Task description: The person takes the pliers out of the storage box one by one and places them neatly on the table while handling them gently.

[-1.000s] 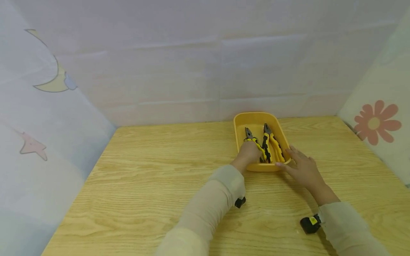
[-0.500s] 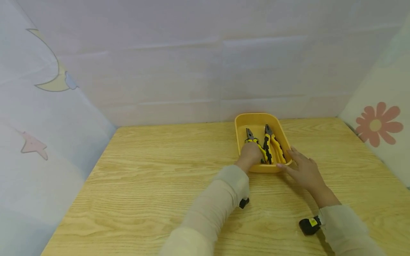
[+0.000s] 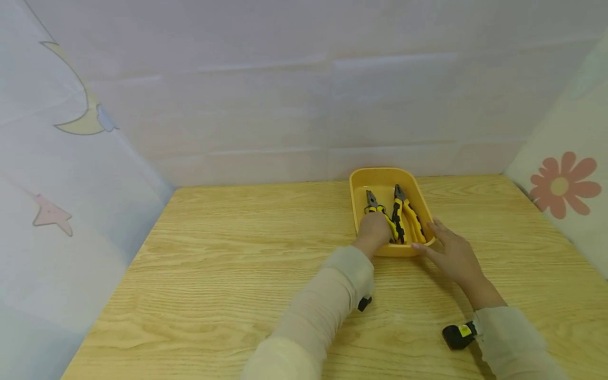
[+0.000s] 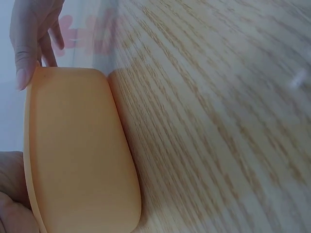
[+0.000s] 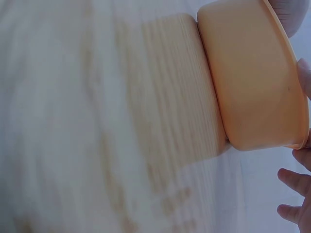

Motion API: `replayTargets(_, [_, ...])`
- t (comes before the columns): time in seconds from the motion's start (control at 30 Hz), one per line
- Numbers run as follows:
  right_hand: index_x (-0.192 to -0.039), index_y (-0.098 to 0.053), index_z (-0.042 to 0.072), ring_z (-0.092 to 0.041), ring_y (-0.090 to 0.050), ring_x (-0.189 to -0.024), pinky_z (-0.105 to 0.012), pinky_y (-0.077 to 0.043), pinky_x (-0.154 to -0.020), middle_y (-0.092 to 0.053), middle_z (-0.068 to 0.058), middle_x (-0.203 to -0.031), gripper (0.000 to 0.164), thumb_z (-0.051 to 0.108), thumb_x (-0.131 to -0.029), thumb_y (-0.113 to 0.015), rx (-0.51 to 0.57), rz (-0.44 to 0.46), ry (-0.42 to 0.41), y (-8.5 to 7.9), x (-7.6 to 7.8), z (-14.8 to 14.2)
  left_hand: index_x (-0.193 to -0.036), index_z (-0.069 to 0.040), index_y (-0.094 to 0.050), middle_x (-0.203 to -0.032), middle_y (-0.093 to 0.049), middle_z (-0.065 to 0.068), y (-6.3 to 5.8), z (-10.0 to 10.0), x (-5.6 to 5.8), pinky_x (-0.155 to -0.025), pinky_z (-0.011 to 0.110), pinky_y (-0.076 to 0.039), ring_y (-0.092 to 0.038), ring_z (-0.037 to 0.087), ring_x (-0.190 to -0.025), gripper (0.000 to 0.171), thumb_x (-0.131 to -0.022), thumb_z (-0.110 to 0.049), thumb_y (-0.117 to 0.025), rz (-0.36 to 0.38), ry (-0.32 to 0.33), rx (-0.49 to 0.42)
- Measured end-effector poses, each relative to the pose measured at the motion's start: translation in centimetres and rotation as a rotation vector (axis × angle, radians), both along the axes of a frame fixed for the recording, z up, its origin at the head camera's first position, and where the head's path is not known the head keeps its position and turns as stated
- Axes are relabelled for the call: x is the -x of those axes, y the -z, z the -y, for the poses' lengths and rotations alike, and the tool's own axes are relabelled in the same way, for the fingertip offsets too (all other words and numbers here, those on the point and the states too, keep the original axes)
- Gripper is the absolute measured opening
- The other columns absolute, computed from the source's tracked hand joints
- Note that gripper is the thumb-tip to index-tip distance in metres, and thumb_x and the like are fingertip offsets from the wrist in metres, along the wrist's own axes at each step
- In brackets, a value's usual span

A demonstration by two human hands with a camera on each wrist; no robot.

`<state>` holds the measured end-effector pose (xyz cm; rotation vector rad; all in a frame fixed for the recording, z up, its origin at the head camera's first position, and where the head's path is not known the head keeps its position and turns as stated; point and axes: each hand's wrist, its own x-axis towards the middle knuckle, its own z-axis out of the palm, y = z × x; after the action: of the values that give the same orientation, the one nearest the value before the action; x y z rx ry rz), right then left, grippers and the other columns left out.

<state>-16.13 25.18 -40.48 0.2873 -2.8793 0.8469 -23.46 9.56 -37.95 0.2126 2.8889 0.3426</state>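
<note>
Apparently hadn't finished with left pliers [image 3: 372, 199], beside right pliers [image 3: 398, 206] in tray [image 3: 395, 252] at bench's [image 3: 228, 264] far edge; partly covered them with left hand [image 3: 373, 230], hiding any grip; touched tray's near-right corner with spread right hand [image 3: 455, 257].

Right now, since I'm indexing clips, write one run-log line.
left hand: at left pliers, grip hidden; right hand: touching tray corner; right pliers: in tray

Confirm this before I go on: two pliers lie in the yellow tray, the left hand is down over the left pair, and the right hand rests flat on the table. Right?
Not quite: the right hand isn't flat on the table. The head view shows it touching the near right corner of the tray. The rest stands.
</note>
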Motion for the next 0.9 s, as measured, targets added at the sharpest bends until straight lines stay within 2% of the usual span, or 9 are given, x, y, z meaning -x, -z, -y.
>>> replayTargets(0.13, [-0.135, -0.021, 0.001, -0.048, -0.020, -0.117, -0.061, -0.020, -0.087, -0.016, -0.020, -0.139, 0.074, 0.042, -0.083, -0.052, 0.006, 0.012, 0.005, 0.0, 0.0, 0.1, -0.069, -0.012, -0.062, -0.077, -0.059, -0.002, 0.1, -0.1, 0.0, -0.053, 0.019, -0.040, -0.050, 0.008, -0.064, 0.022, -0.087, -0.018, -0.050, -0.022, 0.024, 0.047])
replayTargets(0.27, [-0.136, -0.019, 0.002, -0.048, -0.020, -0.117, -0.062, -0.020, -0.086, -0.014, -0.018, -0.140, 0.074, 0.043, -0.084, -0.051, 0.008, 0.033, 0.012, -0.1, -0.1, 0.1, -0.076, -0.012, -0.065, -0.084, -0.061, -0.004, 0.0, 0.0, -0.1, -0.070, 0.018, -0.042, -0.054, 0.008, -0.079, 0.020, -0.087, -0.018, -0.049, -0.034, 0.038, 0.076])
replayTargets(0.4, [-0.137, -0.018, 0.003, -0.049, -0.020, -0.117, -0.063, -0.020, -0.085, -0.013, -0.018, -0.140, 0.074, 0.044, -0.084, -0.050, 0.004, 0.042, 0.018, -0.1, 0.0, 0.2, -0.081, -0.012, -0.066, -0.090, -0.062, -0.004, -0.2, 0.1, -0.2, -0.081, 0.019, -0.039, -0.053, 0.008, -0.090, 0.019, -0.087, -0.020, -0.050, -0.031, 0.034, 0.101])
replayTargets(0.53, [-0.137, -0.019, 0.003, -0.048, -0.020, -0.117, -0.062, -0.021, -0.085, -0.013, -0.017, -0.140, 0.074, 0.044, -0.084, -0.050, 0.009, 0.043, 0.022, 0.0, 0.0, 0.2, -0.077, -0.013, -0.066, -0.090, -0.062, -0.004, -0.5, 0.2, -0.4, -0.081, 0.019, -0.039, -0.053, 0.008, -0.090, 0.020, -0.086, -0.020, -0.050, -0.036, 0.035, 0.113])
replayTargets(0.73, [-0.136, -0.021, 0.003, -0.048, -0.021, -0.116, -0.062, -0.021, -0.085, -0.015, -0.017, -0.140, 0.073, 0.044, -0.084, -0.051, 0.008, 0.035, 0.027, 0.0, 0.0, 0.3, -0.067, -0.013, -0.063, -0.084, -0.061, -0.004, -0.9, 0.3, -0.6, -0.066, 0.018, -0.041, -0.053, 0.008, -0.079, 0.024, -0.086, -0.020, -0.051, -0.027, 0.020, 0.095])
replayTargets(0.9, [-0.136, -0.021, 0.002, -0.049, -0.022, -0.115, -0.063, -0.022, -0.084, -0.014, -0.018, -0.140, 0.073, 0.044, -0.084, -0.050, 0.002, 0.030, 0.026, 0.1, -0.1, 0.2, -0.064, -0.013, -0.061, -0.081, -0.061, -0.003, -1.1, 0.2, -0.5, -0.060, 0.019, -0.040, -0.052, 0.008, -0.072, 0.025, -0.086, -0.019, -0.051, 0.003, 0.016, 0.086])
